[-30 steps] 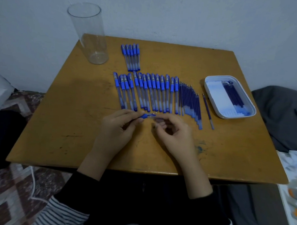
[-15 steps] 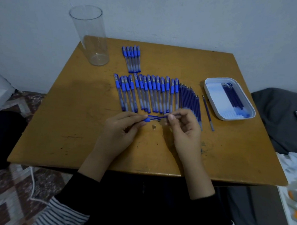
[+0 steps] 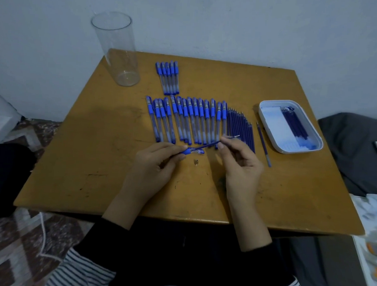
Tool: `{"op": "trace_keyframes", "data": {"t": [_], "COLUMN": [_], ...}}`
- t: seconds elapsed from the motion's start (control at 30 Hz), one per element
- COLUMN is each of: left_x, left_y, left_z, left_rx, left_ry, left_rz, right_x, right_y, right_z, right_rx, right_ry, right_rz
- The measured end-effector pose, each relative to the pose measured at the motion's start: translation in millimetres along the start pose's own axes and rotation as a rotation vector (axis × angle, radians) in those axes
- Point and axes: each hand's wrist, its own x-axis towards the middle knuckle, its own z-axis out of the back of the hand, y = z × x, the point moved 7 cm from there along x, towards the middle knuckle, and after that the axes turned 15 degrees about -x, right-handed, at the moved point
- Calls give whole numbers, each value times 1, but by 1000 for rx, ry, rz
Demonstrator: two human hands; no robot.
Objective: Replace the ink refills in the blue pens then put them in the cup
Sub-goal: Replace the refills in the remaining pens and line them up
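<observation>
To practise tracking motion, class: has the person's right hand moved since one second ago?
Yes. The right hand, pinching the refill, has moved rightward toward the white tray, away from the left hand holding the pen.

A refill (image 3: 211, 144) runs from the pen (image 3: 186, 151) at the left hand's (image 3: 154, 167) fingers (image 3: 172, 148) to the right hand's (image 3: 240, 164) fingers (image 3: 225, 142). A small tip (image 3: 196, 161) lies on the table (image 3: 97, 161) just nearer than that gap. Just beyond the fingers lies a row of pens (image 3: 184, 121), with a row of refills (image 3: 241, 127) to its right, then a single refill (image 3: 263, 143), then a tray (image 3: 298, 151) holding more refills (image 3: 293, 123). Farther beyond lies a smaller group of pens (image 3: 168, 78), and left of it stands a cup (image 3: 116, 50).
</observation>
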Motion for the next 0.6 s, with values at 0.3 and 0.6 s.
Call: {"op": "trace_keyframes", "data": {"t": [0.3,0.6], "left_x": [3,24], "left_y": [2,4], "left_z": [-4,-9], "left_rx": [15,-47], "left_ry": [48,21], "left_rz": [1,-13], "right_x": [3,28], "right_y": [-13,-23], "right_z": [-1,22], "right_rx": [38,264], "right_ry": [-48,-209], "right_rz": [-146,-234]}}
